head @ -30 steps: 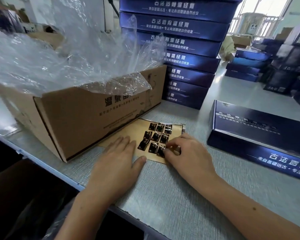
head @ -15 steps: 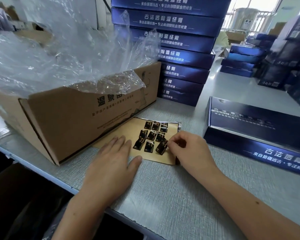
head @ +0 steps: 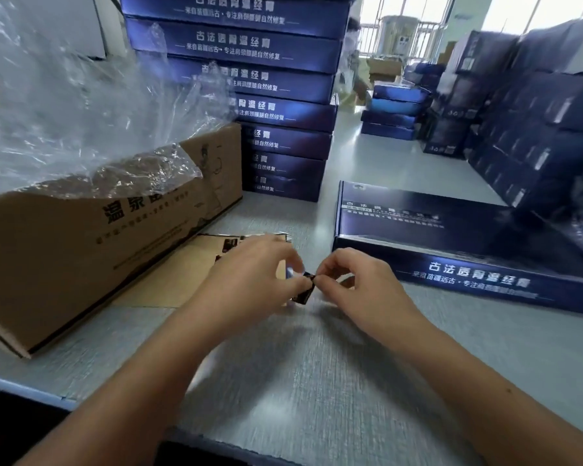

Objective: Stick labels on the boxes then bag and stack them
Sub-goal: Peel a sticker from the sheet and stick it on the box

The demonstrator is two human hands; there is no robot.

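Observation:
A small dark label (head: 304, 291) hangs just above the grey table, pinched at its top between the fingertips of both hands. My left hand (head: 249, 280) comes in from the left and covers most of the tan label sheet (head: 182, 274), where one dark label (head: 229, 244) still shows. My right hand (head: 360, 287) pinches the label's right corner. A flat dark blue box (head: 458, 237) with white lettering lies on the table just right of my right hand.
A brown cardboard carton (head: 81, 250) lined with crumpled clear plastic (head: 81, 105) stands at the left. A tall stack of blue boxes (head: 249, 79) rises behind the sheet. More blue boxes (head: 535, 129) are piled at the right and far back.
My right hand peeled a label off the sheet and lifted it to the right. My left hand left the sheet, where it lay flat, and now pinches the label too.

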